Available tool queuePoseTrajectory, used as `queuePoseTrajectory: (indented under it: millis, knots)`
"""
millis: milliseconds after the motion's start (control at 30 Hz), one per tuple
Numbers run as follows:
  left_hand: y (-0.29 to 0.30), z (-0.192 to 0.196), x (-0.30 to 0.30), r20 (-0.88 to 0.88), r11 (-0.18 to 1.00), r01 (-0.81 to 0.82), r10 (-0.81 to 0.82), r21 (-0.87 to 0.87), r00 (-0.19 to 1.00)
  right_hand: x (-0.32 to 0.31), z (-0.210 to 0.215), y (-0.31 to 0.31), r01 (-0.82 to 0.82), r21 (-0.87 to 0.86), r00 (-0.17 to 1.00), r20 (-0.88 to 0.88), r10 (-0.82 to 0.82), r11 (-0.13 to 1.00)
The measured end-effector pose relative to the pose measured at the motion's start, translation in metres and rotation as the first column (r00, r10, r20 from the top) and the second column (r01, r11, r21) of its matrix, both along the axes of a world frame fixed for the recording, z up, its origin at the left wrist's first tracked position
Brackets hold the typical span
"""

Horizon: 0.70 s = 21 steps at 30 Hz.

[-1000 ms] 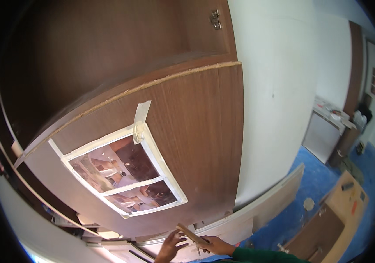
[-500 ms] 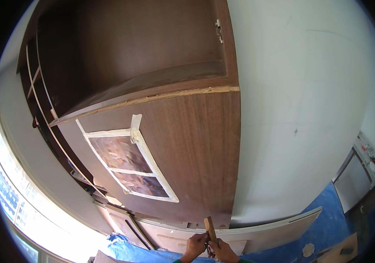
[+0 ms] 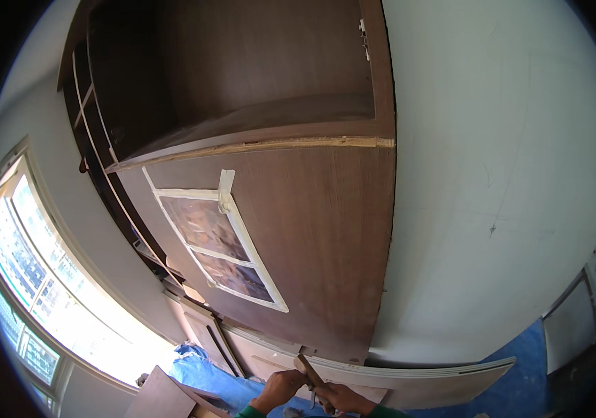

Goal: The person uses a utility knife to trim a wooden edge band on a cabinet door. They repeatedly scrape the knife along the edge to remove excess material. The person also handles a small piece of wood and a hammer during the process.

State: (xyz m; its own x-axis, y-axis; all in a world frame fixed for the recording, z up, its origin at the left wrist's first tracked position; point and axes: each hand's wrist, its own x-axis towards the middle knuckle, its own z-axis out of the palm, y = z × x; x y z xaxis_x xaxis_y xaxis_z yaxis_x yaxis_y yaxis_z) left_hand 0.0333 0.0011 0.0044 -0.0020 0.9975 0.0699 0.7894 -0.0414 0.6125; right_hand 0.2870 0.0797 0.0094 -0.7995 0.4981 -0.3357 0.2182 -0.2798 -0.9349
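At the lower edge of the view, a short brown wooden strip (image 3: 309, 371) is gripped by both hands: left hand (image 3: 280, 387) closed low on it, right hand (image 3: 335, 397) closed beside, possibly also pinching a thin metal piece. Behind stands a dark veneered cabinet (image 3: 312, 230) with a tape-framed panel (image 3: 218, 245).

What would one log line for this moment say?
left hand: gripping wooden strip | right hand: on same strip, small metal tool beneath | setting: brown cabinet, long pale board, blue floor sheet
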Motion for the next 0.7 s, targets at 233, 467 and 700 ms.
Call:
queuePoseTrajectory:
  millis: [233, 467, 700]
  knots:
    - [0.052, 0.175, 0.049, 0.072, 0.858, -0.239, 0.233, 0.455, 0.97, 0.013, -0.018, 0.003, -0.049, -0.016, 0.995, -0.083, 0.047, 0.999]
    - [0.113, 0.351, 0.081, -0.282, 0.486, 0.186, 0.132, 0.854, 0.95, 0.043, -0.003, 0.011, -0.072, 0.114, 0.997, -0.024, 0.075, 0.991]
    - [0.182, 0.456, 0.111, -0.379, 0.267, 0.317, 0.227, 0.91, 0.897, 0.043, -0.047, 0.008, -0.045, 0.372, 0.997, -0.045, 0.066, 0.927]
